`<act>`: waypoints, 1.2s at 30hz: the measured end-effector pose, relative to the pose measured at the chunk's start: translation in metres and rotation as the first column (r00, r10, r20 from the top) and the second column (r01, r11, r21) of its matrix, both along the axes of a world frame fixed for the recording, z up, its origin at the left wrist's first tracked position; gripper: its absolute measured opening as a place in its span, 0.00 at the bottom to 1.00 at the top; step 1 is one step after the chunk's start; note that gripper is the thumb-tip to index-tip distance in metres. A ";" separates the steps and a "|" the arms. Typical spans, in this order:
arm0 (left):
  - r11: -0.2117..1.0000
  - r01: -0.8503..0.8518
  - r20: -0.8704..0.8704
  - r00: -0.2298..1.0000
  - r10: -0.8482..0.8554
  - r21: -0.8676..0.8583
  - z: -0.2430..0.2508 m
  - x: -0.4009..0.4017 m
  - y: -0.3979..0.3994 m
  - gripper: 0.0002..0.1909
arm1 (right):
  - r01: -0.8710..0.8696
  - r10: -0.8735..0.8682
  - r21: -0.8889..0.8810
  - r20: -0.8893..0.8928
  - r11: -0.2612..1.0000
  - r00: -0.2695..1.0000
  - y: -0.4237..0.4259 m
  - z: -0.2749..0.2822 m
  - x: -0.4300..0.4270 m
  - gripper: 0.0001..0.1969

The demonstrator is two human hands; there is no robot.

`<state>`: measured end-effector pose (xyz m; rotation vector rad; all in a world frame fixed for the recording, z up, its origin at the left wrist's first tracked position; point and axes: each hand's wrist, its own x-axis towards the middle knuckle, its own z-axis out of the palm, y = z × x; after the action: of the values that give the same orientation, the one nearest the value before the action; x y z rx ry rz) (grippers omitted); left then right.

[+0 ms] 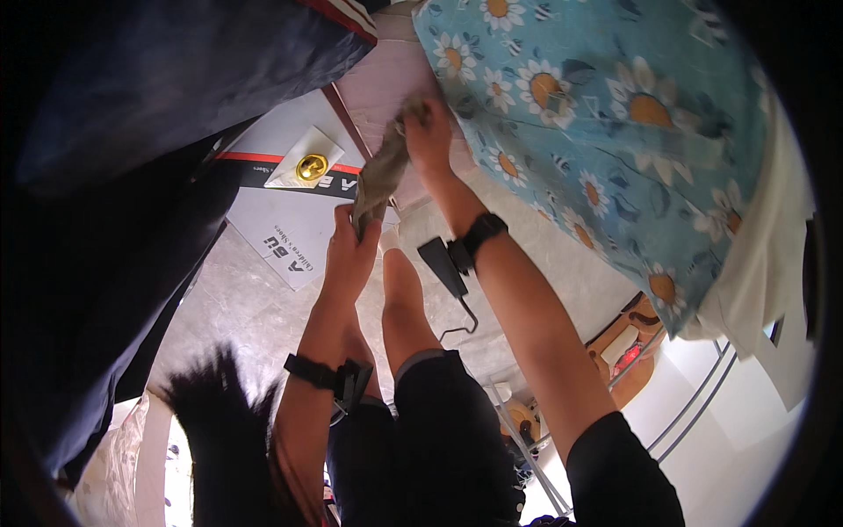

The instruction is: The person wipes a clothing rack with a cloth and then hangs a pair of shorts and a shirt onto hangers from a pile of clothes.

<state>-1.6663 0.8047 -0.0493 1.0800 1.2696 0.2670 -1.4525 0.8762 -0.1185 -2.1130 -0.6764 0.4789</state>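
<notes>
Between my hands is a strip of grey-brown cloth [383,172], stretched at a slant. My left hand [350,253] grips its lower end, thumb on top. At the upper end my right hand [427,135] is closed around a bunched, motion-blurred part of it. The cloth hangs over the edge of a white shoe box [283,227] with a black and red band. On that box rests a small white packet [290,165] bearing a shiny gold round object [311,167]. What kind of cloth item it is, I cannot tell.
Blue daisy-print fabric [566,132] hangs at the right. Dark fabric [164,132] fills the left side. Behind the cloth stands a pinkish panel or box [382,72]. Metal rack tubes [691,395] show at lower right above the grey floor [250,309]. A strapped device [448,263] sits on my right wrist.
</notes>
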 end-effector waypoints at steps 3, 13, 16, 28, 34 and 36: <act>0.996 -0.027 -0.001 1.000 0.028 0.085 -0.016 0.040 0.029 0.20 | -0.304 0.291 0.090 0.134 0.948 0.947 0.039 -0.020 0.023 0.15; 0.999 0.030 -0.097 0.995 -0.033 -0.031 -0.019 0.015 -0.055 0.16 | -0.703 0.759 -0.288 0.286 0.650 0.585 -0.046 -0.010 -0.011 0.11; 0.981 -0.014 -0.124 0.992 -0.010 -0.196 -0.011 0.022 -0.084 0.17 | -0.734 0.783 -0.287 0.118 0.616 0.611 -0.056 -0.006 0.001 0.08; 0.902 -0.432 0.063 0.900 0.431 -0.001 -0.032 0.067 0.069 0.22 | -0.562 0.635 -0.320 0.208 0.763 0.744 0.085 -0.022 0.042 0.21; 0.997 -0.078 0.103 0.992 0.078 -0.003 -0.067 0.067 0.014 0.20 | -0.716 0.785 -0.352 0.103 0.603 0.611 -0.027 -0.017 0.028 0.10; 0.986 -0.168 0.059 0.984 0.169 -0.019 -0.110 0.036 -0.011 0.20 | -0.792 0.836 -0.319 0.000 0.521 0.549 -0.030 -0.007 0.003 0.14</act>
<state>-1.6306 0.7934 -0.1594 0.9466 1.3081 0.4154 -1.4500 0.8463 -0.1260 -1.9715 -1.8384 0.9779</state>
